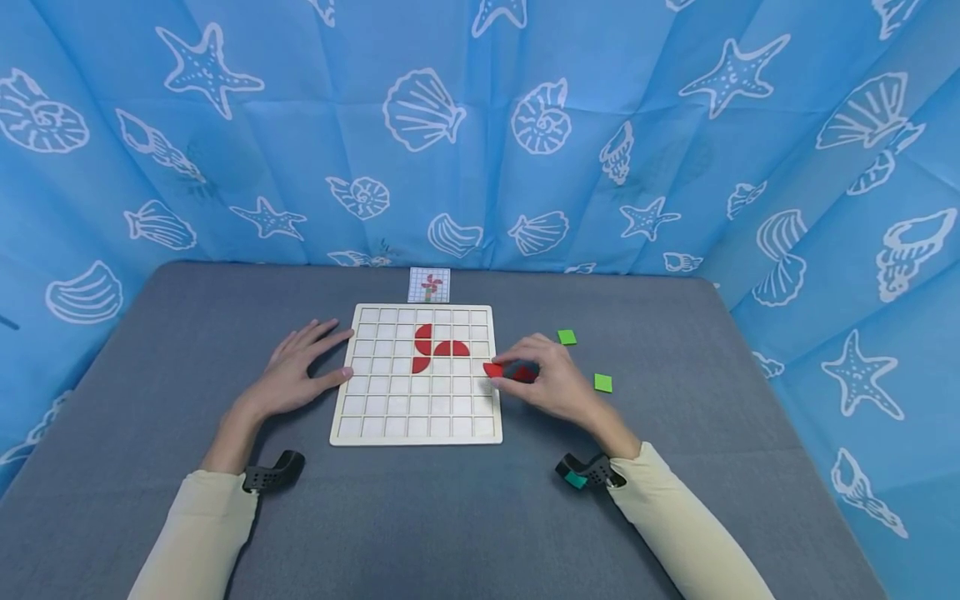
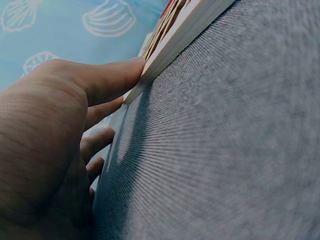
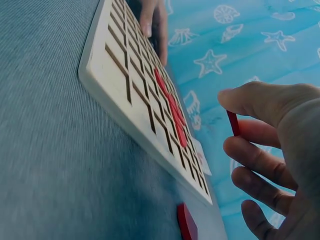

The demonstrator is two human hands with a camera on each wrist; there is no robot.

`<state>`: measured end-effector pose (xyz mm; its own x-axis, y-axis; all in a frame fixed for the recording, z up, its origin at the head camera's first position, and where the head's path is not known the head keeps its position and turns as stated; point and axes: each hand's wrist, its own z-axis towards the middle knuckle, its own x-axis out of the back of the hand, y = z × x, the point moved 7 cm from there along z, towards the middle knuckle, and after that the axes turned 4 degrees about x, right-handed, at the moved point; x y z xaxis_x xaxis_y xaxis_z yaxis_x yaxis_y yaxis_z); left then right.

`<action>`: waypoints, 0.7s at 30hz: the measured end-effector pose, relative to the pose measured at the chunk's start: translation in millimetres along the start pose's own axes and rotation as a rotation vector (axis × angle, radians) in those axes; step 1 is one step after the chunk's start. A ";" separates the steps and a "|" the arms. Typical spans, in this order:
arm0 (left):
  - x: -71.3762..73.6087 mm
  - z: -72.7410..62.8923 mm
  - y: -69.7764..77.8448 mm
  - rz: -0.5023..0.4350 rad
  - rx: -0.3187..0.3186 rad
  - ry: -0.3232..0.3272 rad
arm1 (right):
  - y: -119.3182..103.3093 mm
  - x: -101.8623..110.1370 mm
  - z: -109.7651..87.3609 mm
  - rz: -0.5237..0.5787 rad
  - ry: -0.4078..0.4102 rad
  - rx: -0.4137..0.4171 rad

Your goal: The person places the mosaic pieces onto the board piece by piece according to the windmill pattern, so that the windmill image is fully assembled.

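A white grid board (image 1: 386, 406) lies on the grey table. My left hand (image 1: 296, 372) is at its left edge, fingers spread, with thumb and index fingertip touching the rim. Between thumb and fingers, my right hand (image 1: 553, 379) pinches a red quarter-circle tile (image 3: 233, 123), held over the board's right edge. Several red quarter-circle tiles (image 1: 422, 364) sit in cells in the board's upper middle. Beneath the right hand, beside the board, another red tile (image 3: 187, 222) lies on the table, partly hidden by the fingers in the head view.
Two green square tiles lie right of the board, one farther back (image 1: 567, 337) and one nearer (image 1: 603, 382). Behind the board is a small pattern card (image 1: 429, 285) showing a red and green figure. A blue curtain (image 1: 480, 167) with white shells borders the table.
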<state>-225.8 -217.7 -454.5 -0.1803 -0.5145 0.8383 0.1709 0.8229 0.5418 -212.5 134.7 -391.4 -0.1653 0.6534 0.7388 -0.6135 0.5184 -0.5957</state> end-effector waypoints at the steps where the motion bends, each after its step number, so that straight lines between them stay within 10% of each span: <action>1: 0.0 -0.1 0.0 0.002 -0.001 0.000 | -0.9 -1.9 2.1 -0.002 -0.002 0.000; 21: 0.2 -0.4 1.5 0.011 0.004 -0.001 | -23.8 -41.4 47.7 0.070 -0.063 0.058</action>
<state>-225.2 -216.7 -453.5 -0.1795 -0.5048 0.8443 0.1692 0.8296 0.5320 -227.9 68.9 -392.8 -0.2566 0.6497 0.7155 -0.6417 0.4391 -0.6288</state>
